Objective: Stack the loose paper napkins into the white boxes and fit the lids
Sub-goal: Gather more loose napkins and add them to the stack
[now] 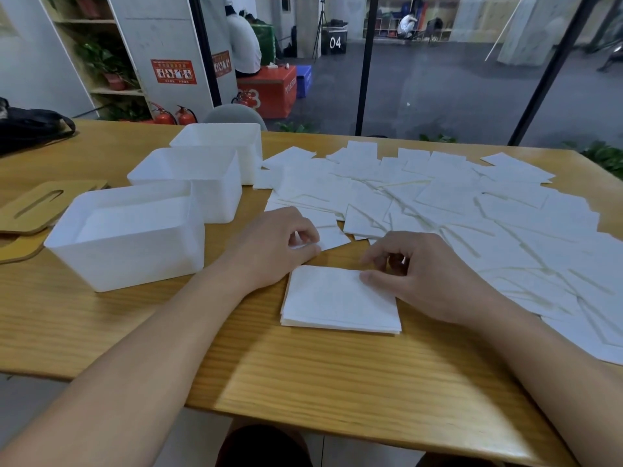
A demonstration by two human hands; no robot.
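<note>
Between both hands (337, 261), small napkin stack (340, 299) on table (337, 382).

Bare table (337, 382) in front is free – boxes (135, 237) block left, scattered napkins (472, 210) right

Counter (337, 382): wood-grain surface, yellow-brown, smooth with a faint satin sheen. White boxes (135, 237): translucent plastic, smooth, semi-matt walls. Lids (37, 203) at the left edge: flat light wood, matt, slotted. Loose napkins (455, 210) and the neat stack (337, 301): thin white paper, matt, finely textured.
</note>
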